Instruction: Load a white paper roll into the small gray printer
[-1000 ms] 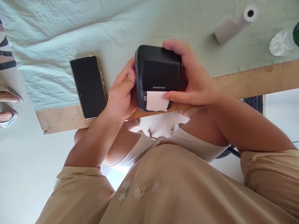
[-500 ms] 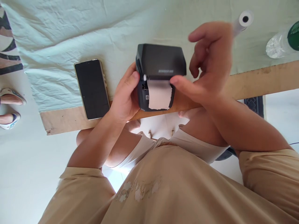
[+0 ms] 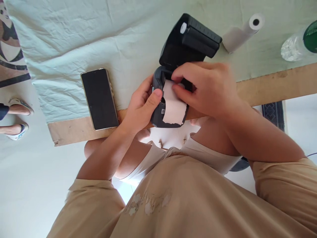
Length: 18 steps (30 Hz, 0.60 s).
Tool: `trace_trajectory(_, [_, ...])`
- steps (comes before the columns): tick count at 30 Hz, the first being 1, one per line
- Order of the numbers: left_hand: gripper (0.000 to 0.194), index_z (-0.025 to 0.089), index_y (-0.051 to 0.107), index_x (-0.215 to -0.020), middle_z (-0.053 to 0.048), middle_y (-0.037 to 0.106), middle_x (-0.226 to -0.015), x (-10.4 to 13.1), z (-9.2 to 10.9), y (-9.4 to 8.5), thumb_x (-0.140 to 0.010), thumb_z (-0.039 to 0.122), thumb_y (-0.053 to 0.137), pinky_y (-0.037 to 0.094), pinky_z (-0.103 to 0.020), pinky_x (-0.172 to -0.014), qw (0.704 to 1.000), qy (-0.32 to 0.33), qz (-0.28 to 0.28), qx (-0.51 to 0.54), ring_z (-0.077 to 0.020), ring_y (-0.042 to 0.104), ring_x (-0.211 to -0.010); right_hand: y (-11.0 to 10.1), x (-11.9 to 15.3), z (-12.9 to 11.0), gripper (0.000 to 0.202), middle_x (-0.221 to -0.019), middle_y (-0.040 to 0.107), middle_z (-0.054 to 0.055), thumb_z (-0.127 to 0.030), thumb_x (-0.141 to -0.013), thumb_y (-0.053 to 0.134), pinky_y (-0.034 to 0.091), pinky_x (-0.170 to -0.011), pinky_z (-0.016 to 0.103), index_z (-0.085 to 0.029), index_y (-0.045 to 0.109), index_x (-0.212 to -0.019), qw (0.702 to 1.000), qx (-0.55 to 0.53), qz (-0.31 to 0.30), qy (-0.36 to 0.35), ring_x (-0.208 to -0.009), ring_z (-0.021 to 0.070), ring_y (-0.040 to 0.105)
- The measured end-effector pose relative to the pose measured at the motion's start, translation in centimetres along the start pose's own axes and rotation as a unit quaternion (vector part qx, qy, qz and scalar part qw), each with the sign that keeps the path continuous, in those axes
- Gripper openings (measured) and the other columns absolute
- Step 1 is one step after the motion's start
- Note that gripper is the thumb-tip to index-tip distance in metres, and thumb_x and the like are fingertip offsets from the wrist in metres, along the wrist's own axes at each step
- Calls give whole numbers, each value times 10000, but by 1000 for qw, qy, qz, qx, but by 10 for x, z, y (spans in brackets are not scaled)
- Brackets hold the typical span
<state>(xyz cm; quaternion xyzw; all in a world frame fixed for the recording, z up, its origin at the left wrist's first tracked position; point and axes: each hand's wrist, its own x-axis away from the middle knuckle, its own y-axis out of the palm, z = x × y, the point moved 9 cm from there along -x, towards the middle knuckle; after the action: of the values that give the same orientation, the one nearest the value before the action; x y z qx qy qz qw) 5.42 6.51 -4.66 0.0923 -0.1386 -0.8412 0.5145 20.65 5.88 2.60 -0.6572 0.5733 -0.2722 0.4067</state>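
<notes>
Head view, left fingers [image 3: 155, 96] gripping printer [image 3: 177, 54] at table edge [image 3: 272, 82], right fingers [image 3: 183, 73] bunched at paper [image 3: 174, 109], pinch unclear, open cloth [image 3: 128, 36] beyond

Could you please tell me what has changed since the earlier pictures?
The lid has swung up and back. The right grip let it go and is now at the paper. The left grip still holds the printer; phone, roll and bottle stayed put.

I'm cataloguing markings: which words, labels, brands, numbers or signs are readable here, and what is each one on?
No text reads clearly.
Black printer: small square mark on its front, too small to read.
Paper strip: no print visible.
Tan shirt: decorative chest print, too unclear to read.
</notes>
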Motion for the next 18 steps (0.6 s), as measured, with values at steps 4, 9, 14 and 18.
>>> trace_trajectory(4, [455,296,754,-1340,-35,779,-1287,-1,-3,-1,-996,585,682,597,-372,-1054,999,-14,2,-31,-266,725,-1273,13,4,5,359,-931,760,50,-468,-901,713,223,-621,347,-311,726,-1223,996,49,-79,8,-703,213,527])
trace_trajectory(9, [425,327,761,-1339,-46,779,-1288,-1,1,0,-989,562,702,618,-360,-945,1000,-8,2,-20,-264,738,-1222,2,5,0,367,-1021,790,9,-341,-839,762,407,-637,344,-291,711,-1200,991,-112,-76,-21,-652,144,557])
trace_trajectory(14, [345,327,760,-1281,-4,783,-1156,0,-4,-17,-985,504,740,612,-320,-957,994,-29,104,35,-226,714,-1282,-9,1,8,358,-935,710,-6,-302,-758,741,400,-518,288,-258,678,-1108,909,-414,-36,31,-619,109,520])
trace_trajectory(18, [394,307,771,-1252,20,806,-1157,-6,-9,-21,-900,471,844,631,-319,-948,992,-24,96,82,-211,722,-1231,-1,-4,47,203,-698,525,-9,-375,-769,662,291,-419,284,-241,646,-921,840,-520,67,139,-565,140,461])
